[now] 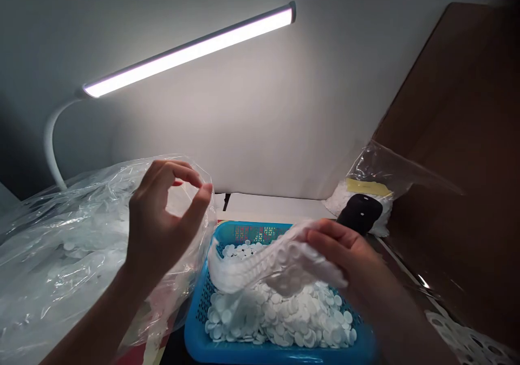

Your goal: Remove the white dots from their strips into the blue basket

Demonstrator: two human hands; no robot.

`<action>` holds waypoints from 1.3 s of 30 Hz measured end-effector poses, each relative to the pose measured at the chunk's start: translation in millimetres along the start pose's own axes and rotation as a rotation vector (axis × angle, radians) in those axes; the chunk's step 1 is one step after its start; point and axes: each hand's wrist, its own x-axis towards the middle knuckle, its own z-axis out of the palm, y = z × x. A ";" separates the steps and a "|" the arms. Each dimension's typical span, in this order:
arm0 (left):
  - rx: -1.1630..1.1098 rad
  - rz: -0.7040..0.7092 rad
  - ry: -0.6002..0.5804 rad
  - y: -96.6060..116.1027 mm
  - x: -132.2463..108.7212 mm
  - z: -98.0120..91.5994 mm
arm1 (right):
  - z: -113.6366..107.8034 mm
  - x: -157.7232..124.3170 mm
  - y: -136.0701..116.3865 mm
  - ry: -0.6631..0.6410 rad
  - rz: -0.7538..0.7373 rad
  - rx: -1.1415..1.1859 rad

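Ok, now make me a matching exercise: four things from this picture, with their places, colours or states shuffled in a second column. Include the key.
Things
1. lamp
2. basket
3. left hand
4. right hand

Places, colours or states
A. gripping a blurred white sheet
B. lit, a glowing white bar
C. raised in front of the clear plastic bag
D. blue, with white discs inside

Pairs: 1-B, 2-D, 3-C, 4-A

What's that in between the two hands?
In the head view, a bumpy white sheet, held by the right hand, stretches over the blue basket of white discs towards the left hand, stopping short of it.
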 end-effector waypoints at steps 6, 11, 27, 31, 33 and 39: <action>-0.211 0.116 -0.732 33.3 -37.3 5.0 | 5.8 8.5 19.8 -0.156 0.098 -0.051; -0.239 0.057 -0.859 28.5 -42.3 10.9 | 5.3 5.8 14.2 -0.213 0.110 -0.139; -0.365 0.023 -1.195 25.6 -35.1 15.3 | 4.2 0.8 15.6 -0.307 0.105 -0.291; -0.419 -0.032 -1.222 26.7 -32.5 16.0 | 3.2 3.5 16.4 -0.340 0.107 -0.280; -0.442 -0.073 -1.243 25.6 -32.4 17.1 | 3.3 3.8 15.9 -0.344 0.101 -0.289; -0.509 -0.160 -1.226 18.1 -32.9 20.7 | 2.5 5.0 13.1 -0.370 0.094 -0.287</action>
